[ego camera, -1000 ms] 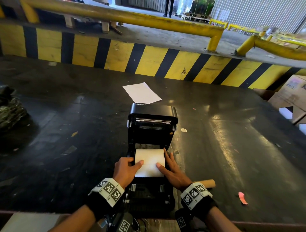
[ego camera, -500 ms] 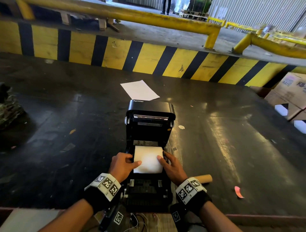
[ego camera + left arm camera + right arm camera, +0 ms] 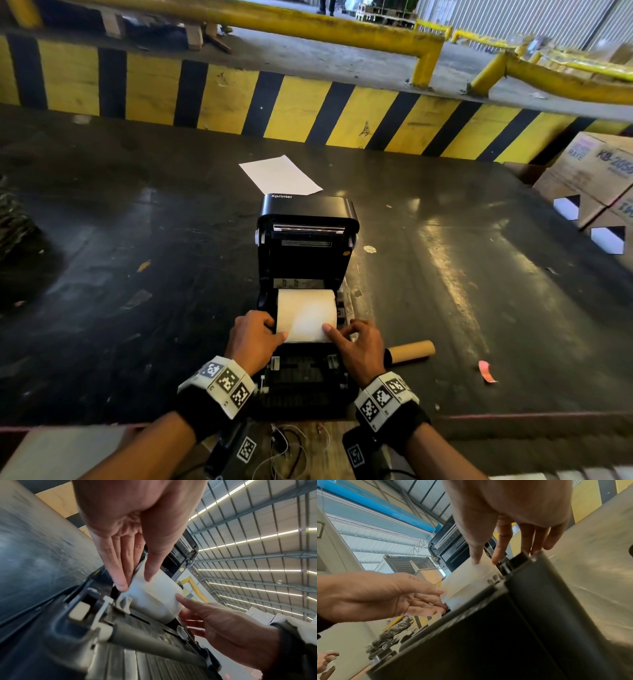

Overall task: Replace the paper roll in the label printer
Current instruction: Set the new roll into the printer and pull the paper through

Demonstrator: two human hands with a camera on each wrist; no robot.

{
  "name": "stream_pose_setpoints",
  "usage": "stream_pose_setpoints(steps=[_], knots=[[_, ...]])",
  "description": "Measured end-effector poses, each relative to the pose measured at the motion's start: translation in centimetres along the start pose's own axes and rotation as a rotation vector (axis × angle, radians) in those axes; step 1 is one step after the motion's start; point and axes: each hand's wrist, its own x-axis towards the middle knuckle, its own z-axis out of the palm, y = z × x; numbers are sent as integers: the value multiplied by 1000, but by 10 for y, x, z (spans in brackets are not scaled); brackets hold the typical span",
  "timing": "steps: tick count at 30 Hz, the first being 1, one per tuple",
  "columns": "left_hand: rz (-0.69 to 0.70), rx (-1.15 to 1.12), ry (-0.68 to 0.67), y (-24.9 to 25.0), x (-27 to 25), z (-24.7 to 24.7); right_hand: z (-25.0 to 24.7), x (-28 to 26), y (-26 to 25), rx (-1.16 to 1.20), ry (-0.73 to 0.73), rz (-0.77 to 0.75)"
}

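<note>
Head view: both hands sit at the printer (image 3: 308, 377) on the dark bench (image 3: 479, 308). Left hand (image 3: 255, 337) pinches the left corner of the paper roll (image 3: 305, 313) sheet; right hand (image 3: 359, 346) pinches the right corner. Roll lies in the open bay. Lid (image 3: 308, 226) stands upright behind. Cardboard core (image 3: 412, 351) lies just right.

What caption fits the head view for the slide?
Both hands, left hand and right hand, pinch the paper roll in the open label printer.
</note>
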Motion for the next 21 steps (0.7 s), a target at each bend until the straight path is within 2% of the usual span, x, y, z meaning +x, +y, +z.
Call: stream_pose_setpoints(steps=[12,16,21], knots=[[35,-14,44,-5,-10,2,5,-10,1,-71,51,2],[27,-77,48,-9,-9,4,3,-14,-2,-78,14,8],[39,-60,-42,-13,-10,1,2,-12,7,-70,-15,-20]])
